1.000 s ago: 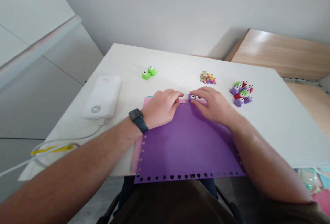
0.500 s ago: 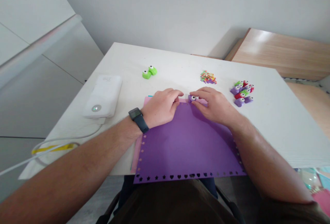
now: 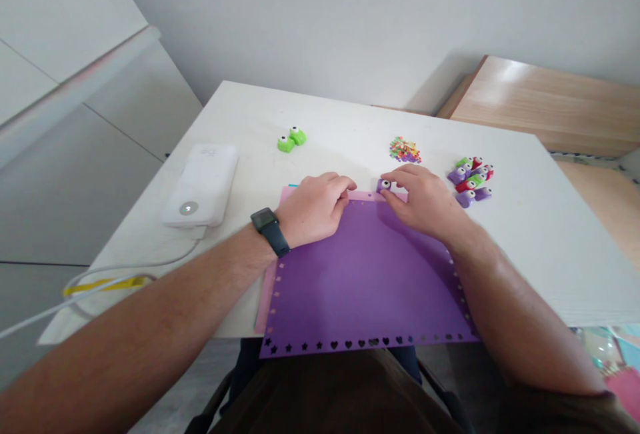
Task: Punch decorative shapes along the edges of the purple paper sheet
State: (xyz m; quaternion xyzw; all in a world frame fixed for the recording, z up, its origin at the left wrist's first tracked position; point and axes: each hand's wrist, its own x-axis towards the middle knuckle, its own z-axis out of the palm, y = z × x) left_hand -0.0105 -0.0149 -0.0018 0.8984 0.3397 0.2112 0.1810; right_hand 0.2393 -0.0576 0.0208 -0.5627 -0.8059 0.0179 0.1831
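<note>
Surface: white matte table (image 3: 525,247). Plain pale wall (image 3: 320,21) behind, white cabinet fronts (image 3: 60,87) at left, light wood top (image 3: 550,101) beyond far right corner.

On table, left side: white power bank (image 3: 203,184) w/ small lit dot, cable (image 3: 125,274) trailing off toward near edge, yellow strip (image 3: 105,285) alongside. Far centre: two green punches (image 3: 291,139), touching. Far right: small heap of coloured paper bits (image 3: 405,150), then cluster of punches (image 3: 471,181) in purple, green and red, bunched close.

In front: purple sheet (image 3: 365,274), flat. Hangs over near table edge toward lap. Rows of small cut-outs along left, right and near borders, w/ stars and hearts on near one. Pink sheet (image 3: 265,287) underneath, showing as thin strip at left and far side.

Purple punch (image 3: 384,185): tiny, same colour as sheet, white round button w/ dark mark on top. Sits at far edge of sheet, approx. mid-width, a bit right of centre. Pinched in right hand (image 3: 425,201), thumb and fingers closed on it.

Left hand (image 3: 315,207), watch (image 3: 267,224) on wrist: down on far left part of sheet, fingers curled in. Can't tell if gripping sheet edge or only pressing. Hands near each other, not touching.
</note>
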